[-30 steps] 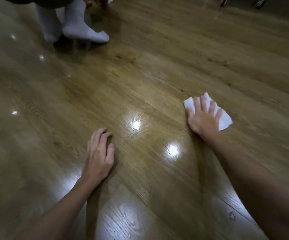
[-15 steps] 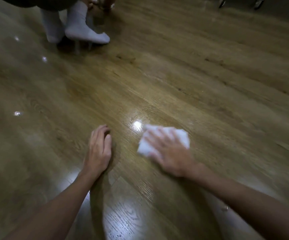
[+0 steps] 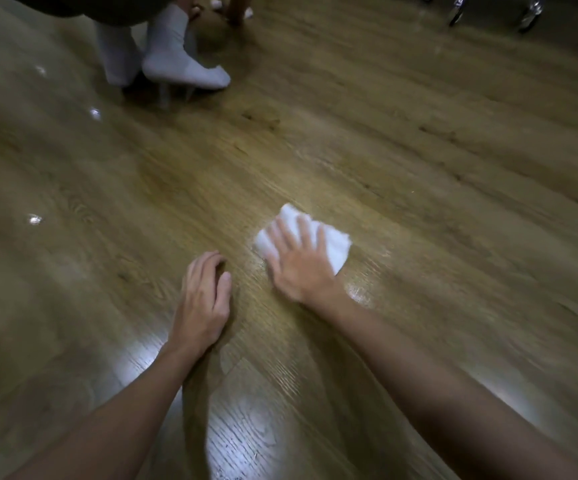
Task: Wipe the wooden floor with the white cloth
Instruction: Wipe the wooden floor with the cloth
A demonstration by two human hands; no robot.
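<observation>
A folded white cloth (image 3: 336, 242) lies flat on the glossy wooden floor (image 3: 419, 168) near the middle of the view. My right hand (image 3: 298, 261) presses down on it with straight, spread fingers, and the cloth's far and right parts stick out past the fingertips. My left hand (image 3: 204, 299) rests on the bare floor just left of the cloth, its fingers slightly bent and holding nothing. Both forearms reach in from the bottom edge.
Another person's feet in white socks (image 3: 183, 64) stand on the floor at the upper left. Metal chair or cart legs (image 3: 457, 12) show at the top right. Ceiling lights glare off the boards around my arms.
My right hand slid the cloth from the right side leftward to beside my left hand, then a little back to the right. My left hand stayed planted.
</observation>
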